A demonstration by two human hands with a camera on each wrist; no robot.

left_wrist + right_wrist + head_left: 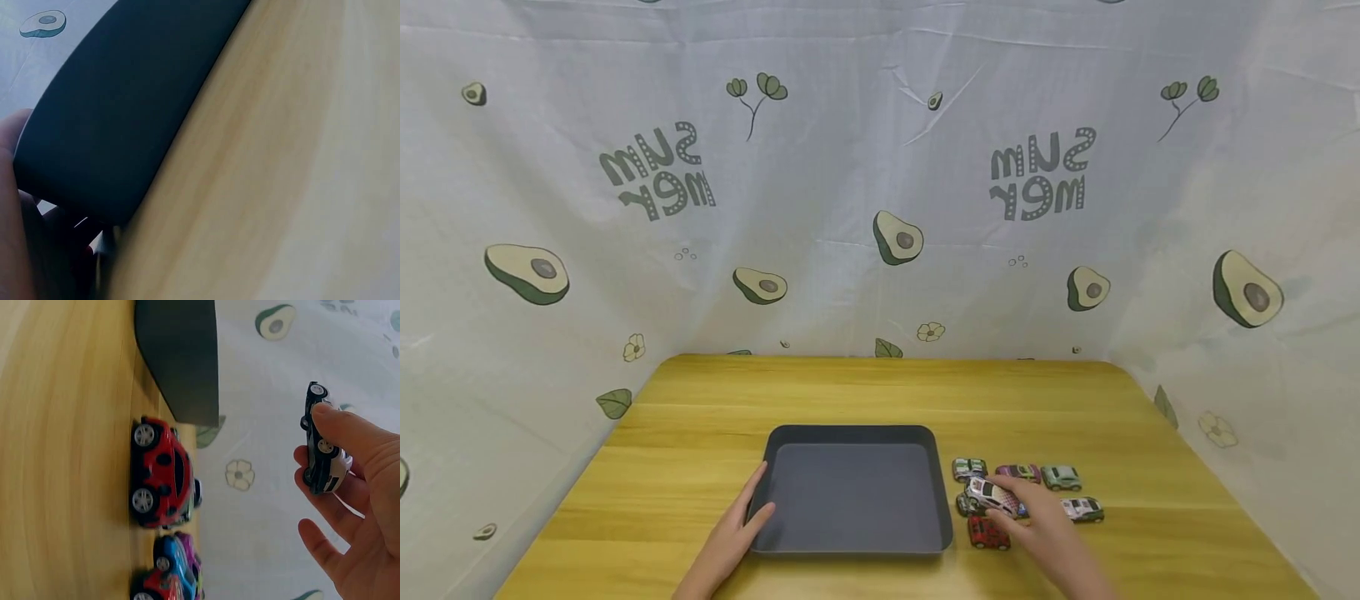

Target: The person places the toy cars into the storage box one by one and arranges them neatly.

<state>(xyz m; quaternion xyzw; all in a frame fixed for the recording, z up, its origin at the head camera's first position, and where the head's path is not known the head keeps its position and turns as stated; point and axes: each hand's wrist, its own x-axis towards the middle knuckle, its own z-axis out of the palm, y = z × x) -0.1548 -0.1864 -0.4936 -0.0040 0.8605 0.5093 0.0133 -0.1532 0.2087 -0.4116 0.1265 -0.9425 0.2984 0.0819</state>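
Right hand (1051, 533) pinches a white toy car (994, 495) lifted at three o'clock of the still-empty dark tray (850, 435), left hand (730, 537) flat-fingered on its rim, six cars remaining

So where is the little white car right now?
The white car is pinched in the right hand, lifted just above the other toy cars, right of the dark tray in the head view. The right wrist view shows it held off the table.

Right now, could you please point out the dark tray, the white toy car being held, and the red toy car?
dark tray (850, 434): head view, far rim.
white toy car (320, 464): right wrist view, dark underside.
red toy car (988, 533): head view, roof.
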